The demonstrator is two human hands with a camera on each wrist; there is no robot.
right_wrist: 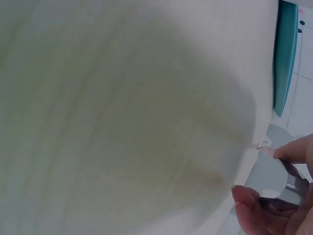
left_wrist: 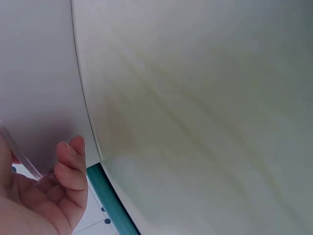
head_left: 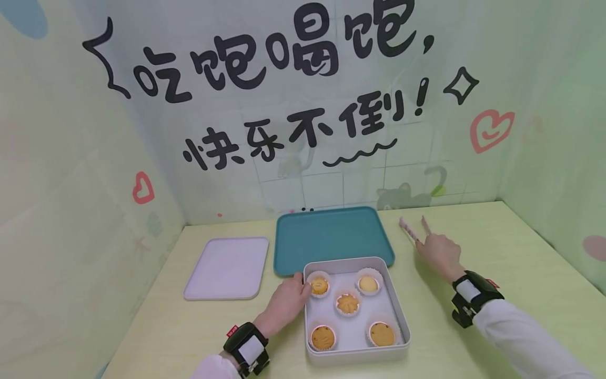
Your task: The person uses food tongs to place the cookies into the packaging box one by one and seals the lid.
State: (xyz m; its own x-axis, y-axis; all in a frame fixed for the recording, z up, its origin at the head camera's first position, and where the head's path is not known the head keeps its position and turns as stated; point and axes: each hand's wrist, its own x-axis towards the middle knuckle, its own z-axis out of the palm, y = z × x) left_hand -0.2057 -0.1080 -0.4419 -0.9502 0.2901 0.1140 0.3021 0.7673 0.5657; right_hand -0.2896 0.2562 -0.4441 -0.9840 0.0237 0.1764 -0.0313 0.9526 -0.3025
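My left hand [head_left: 289,300] grips the left wall of a white rectangular box [head_left: 310,360], near its far left corner. Several round cookies in pleated paper cups lie inside, among them a flower-shaped one [head_left: 347,303] in the middle and a cookie [head_left: 319,286] beside my left thumb. In the left wrist view, the fingers [left_wrist: 71,171] bend at the box rim. To the right of the box, my right hand [head_left: 442,256] holds a pair of tongs [head_left: 411,230] over the table. The tongs' two arms stand apart, pointing away from me, with nothing between them.
A teal tray [head_left: 331,234] lies behind the box, its near edge close to the box's far wall. On the left is a pale lilac tray [head_left: 227,268]. All stand on a light wooden table [head_left: 156,326], with printed cloth walls [head_left: 303,184] around it.
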